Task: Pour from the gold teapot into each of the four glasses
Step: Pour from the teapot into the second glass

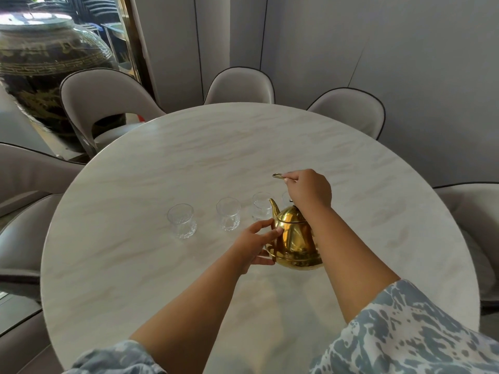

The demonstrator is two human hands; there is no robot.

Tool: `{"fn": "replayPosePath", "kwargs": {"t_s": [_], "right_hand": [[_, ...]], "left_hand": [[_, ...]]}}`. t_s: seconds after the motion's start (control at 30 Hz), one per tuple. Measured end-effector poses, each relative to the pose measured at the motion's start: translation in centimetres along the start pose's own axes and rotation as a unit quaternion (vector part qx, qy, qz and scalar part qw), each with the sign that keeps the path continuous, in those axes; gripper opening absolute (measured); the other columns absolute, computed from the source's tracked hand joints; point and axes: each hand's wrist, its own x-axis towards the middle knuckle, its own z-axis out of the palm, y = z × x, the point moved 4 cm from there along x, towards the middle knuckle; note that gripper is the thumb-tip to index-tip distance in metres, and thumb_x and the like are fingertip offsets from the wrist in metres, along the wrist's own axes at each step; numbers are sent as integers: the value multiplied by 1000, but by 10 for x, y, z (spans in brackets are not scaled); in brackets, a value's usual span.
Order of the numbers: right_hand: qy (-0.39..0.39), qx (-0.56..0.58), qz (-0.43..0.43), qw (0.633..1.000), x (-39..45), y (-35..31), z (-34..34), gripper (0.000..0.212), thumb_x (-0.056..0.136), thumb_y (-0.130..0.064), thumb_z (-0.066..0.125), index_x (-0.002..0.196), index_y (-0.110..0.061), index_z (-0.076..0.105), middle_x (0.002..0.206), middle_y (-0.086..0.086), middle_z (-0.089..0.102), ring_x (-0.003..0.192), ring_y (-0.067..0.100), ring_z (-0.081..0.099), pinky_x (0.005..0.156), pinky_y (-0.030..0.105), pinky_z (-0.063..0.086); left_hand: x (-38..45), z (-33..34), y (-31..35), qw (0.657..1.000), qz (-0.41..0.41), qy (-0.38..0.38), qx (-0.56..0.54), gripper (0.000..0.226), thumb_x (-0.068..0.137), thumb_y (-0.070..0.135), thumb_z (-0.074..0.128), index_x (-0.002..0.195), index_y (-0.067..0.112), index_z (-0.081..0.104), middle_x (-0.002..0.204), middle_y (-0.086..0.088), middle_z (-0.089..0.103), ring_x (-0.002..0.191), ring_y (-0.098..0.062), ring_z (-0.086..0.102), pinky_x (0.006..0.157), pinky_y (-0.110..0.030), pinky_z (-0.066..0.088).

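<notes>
The gold teapot (293, 240) stands on the round marble table (189, 163), its spout toward the glasses. My right hand (310, 191) is closed on its thin gold handle (279, 176), raised above the lid. My left hand (256, 245) presses against the pot's left side, thumb on the belly. A row of clear glasses stands behind: the leftmost glass (181, 221), a second glass (228, 214), and a third glass (261, 205) just beyond the spout. The fourth glass (285, 197) is mostly hidden behind my right hand. The glasses look empty.
Grey upholstered chairs (240, 86) ring the table on all sides. A large dark ornamented jar (46, 63) stands at the far left behind one chair. A grey panelled wall lies behind.
</notes>
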Motion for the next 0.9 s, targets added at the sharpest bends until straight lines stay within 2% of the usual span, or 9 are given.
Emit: {"fn": "replayPosePath", "kwargs": {"t_s": [0.07, 0.2, 0.27, 0.33, 0.4, 0.57, 0.67, 0.73, 0.9], "right_hand": [[24, 28, -4, 999, -10, 7, 1, 28, 98, -22, 54, 119, -20, 72, 115, 3, 74, 95, 24, 71, 67, 23, 48], [41, 65, -12, 997, -23, 12, 4, 28, 98, -23, 55, 120, -21, 72, 114, 2, 74, 90, 23, 73, 65, 23, 51], [45, 70, -25, 996, -28, 9, 4, 28, 98, -24, 56, 120, -20, 71, 114, 2, 74, 88, 23, 73, 59, 18, 47], [46, 71, -39, 996, -31, 3, 4, 27, 98, -24, 56, 120, -20, 71, 115, 2, 74, 87, 23, 72, 56, 16, 42], [42, 79, -48, 995, -33, -4, 5, 27, 98, -24, 56, 120, -20, 72, 117, 2, 73, 87, 23, 72, 61, 17, 44], [20, 81, -66, 994, -33, -23, 15, 27, 98, -24, 56, 118, -20, 73, 116, 1, 74, 63, 9, 54, 51, 14, 37], [1, 78, -67, 995, -31, -36, 23, 27, 98, -24, 56, 118, -20, 73, 116, 2, 74, 82, 22, 70, 62, 19, 45], [-14, 68, -69, 995, -28, -45, 28, 27, 97, -25, 56, 118, -20, 73, 113, 2, 75, 91, 23, 71, 65, 21, 46], [-56, 24, -76, 995, -18, -66, 35, 26, 98, -25, 56, 118, -21, 72, 110, 5, 75, 94, 24, 70, 69, 27, 51]], "left_hand": [[1, -2, -2, 1000, 2, 7, 6, 57, 85, 30, 75, 138, 27, 54, 102, -10, 72, 88, -27, 71, 81, -45, 61], [-1, -7, -6, 1000, 4, 19, 14, 58, 83, 28, 78, 136, 30, 55, 115, -15, 71, 100, -30, 70, 82, -44, 60], [-4, -11, -8, 1000, 5, 24, 18, 58, 82, 28, 78, 135, 30, 55, 118, -17, 70, 106, -33, 69, 82, -44, 60], [-7, -16, -8, 999, 7, 27, 18, 58, 81, 29, 79, 134, 30, 55, 117, -17, 71, 105, -33, 69, 82, -46, 60], [-12, -22, -9, 999, 9, 28, 17, 58, 80, 30, 80, 133, 29, 55, 115, -16, 71, 99, -31, 71, 81, -45, 61], [-22, -38, -10, 999, 9, 41, 10, 57, 80, 31, 79, 131, 29, 55, 110, -14, 71, 90, -27, 72, 82, -46, 61], [-28, -49, -9, 999, 8, 48, 8, 56, 80, 33, 79, 131, 29, 55, 112, -16, 70, 91, -29, 72, 80, -45, 62], [-30, -55, -10, 999, 8, 50, 2, 55, 81, 33, 78, 131, 29, 55, 114, -17, 69, 91, -30, 71, 78, -45, 63], [-36, -60, -10, 999, 3, 49, -13, 54, 85, 35, 74, 134, 25, 53, 112, -17, 68, 90, -34, 72, 74, -41, 63]]}}
